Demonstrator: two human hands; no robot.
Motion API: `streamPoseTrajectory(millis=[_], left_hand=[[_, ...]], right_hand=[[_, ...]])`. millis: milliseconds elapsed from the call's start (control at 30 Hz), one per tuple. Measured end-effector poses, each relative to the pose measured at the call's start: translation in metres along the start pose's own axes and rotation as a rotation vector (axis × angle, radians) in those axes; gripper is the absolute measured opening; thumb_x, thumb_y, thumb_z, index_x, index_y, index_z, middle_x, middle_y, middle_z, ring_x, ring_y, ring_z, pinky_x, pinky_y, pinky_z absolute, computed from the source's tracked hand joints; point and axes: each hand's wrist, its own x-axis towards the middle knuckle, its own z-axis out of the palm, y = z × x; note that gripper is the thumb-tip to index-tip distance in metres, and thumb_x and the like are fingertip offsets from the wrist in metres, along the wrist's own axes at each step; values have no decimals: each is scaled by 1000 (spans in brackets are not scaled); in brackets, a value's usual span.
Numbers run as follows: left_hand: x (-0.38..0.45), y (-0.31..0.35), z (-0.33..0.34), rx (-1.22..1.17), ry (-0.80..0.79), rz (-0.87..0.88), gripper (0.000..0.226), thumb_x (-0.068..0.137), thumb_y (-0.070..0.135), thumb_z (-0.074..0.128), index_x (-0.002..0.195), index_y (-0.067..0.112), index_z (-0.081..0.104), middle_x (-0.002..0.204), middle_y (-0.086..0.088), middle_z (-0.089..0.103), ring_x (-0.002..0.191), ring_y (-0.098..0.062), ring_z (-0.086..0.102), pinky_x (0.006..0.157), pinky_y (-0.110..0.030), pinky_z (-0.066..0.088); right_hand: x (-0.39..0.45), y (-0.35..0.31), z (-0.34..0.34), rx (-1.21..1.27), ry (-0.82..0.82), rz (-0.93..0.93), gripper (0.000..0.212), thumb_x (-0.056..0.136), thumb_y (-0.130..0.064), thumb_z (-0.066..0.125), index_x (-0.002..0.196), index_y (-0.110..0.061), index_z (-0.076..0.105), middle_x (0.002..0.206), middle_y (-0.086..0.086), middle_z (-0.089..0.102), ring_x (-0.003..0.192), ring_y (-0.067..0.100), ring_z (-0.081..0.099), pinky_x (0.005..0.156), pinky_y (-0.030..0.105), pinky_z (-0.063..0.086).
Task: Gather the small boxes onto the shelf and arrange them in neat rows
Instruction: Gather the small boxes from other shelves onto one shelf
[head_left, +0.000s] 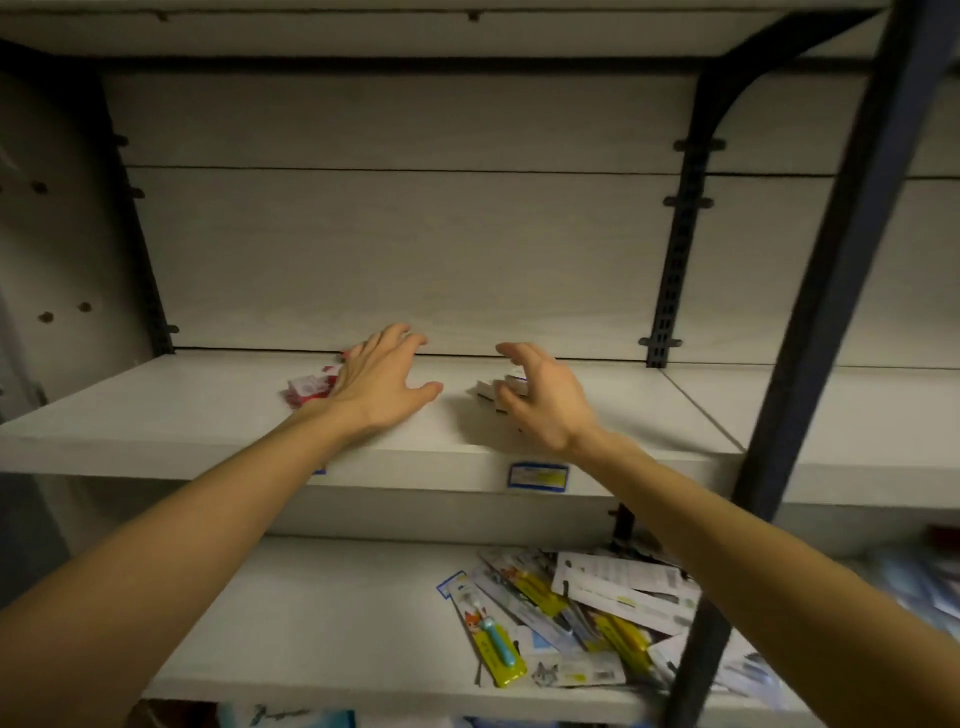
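Observation:
Both my arms reach onto a pale shelf at chest height. My left hand lies with fingers spread and nearly straight, its outer edge against small red and white boxes that lie left of it. My right hand hovers with fingers loosely curved over a few small white boxes with dark edges. Its palm hides part of them, and no finger plainly grips one. A gap of bare shelf separates the two groups of boxes.
A blue and yellow price label is stuck on the shelf's front edge. The shelf below holds a heap of carded toothbrush packs. A dark metal upright stands at right, and a slotted bracket on the back panel.

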Motion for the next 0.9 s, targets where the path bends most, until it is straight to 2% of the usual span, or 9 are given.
streamPoseTrajectory(millis=[100,233,333,500,600,667,767,900], left_hand=[[-4,56,-1,35,5,61,71,92,53,59,151,20,38,160,-9,30,144,-29,33,114,-45,28],[-22,136,-5,14,88,101,66,93,48,58,150,19,40,157,-5,34,142,-26,36,113,-44,30],[-36,196,-10,46,151,181,61,95,47,57,147,18,42,153,-4,39,136,-26,42,108,-42,34],[-49,302,-13,5,269,342,54,96,39,57,145,17,44,149,-3,46,130,-24,48,104,-39,40],[-52,364,-1,-15,306,495,51,95,31,58,143,16,47,146,-5,49,130,-24,51,105,-39,42],[-53,403,11,6,316,590,49,95,31,58,140,15,49,145,-6,49,128,-24,51,106,-39,42],[-46,458,33,-5,260,633,52,97,39,54,143,17,46,150,-5,43,130,-24,47,107,-40,39],[-26,515,74,-23,81,583,57,99,45,49,149,19,40,160,-8,32,141,-28,38,115,-43,28]], right_hand=[[-28,15,-39,15,27,-73,48,96,-32,55,142,-19,48,140,1,54,124,21,54,98,44,49],[-72,42,-99,17,70,-140,45,98,-27,54,141,-18,49,139,0,57,125,17,54,100,37,49],[-109,67,-147,-39,132,-185,42,98,-27,53,139,-20,51,136,-3,58,123,16,56,99,38,50],[-173,124,-223,-152,278,-124,35,98,-24,53,133,-24,55,127,-6,64,112,12,60,95,31,51],[-206,170,-262,-244,354,-34,38,99,-28,51,136,-22,53,131,-3,62,116,16,58,97,32,46],[-226,205,-284,-358,317,63,48,100,-38,48,144,-20,45,143,1,52,128,22,48,106,39,39],[-254,259,-314,-480,195,263,66,101,-55,37,155,-19,26,160,7,29,148,28,22,119,46,21],[-294,320,-353,-657,27,419,74,99,-65,26,158,-23,12,165,9,13,153,32,5,123,53,8]])
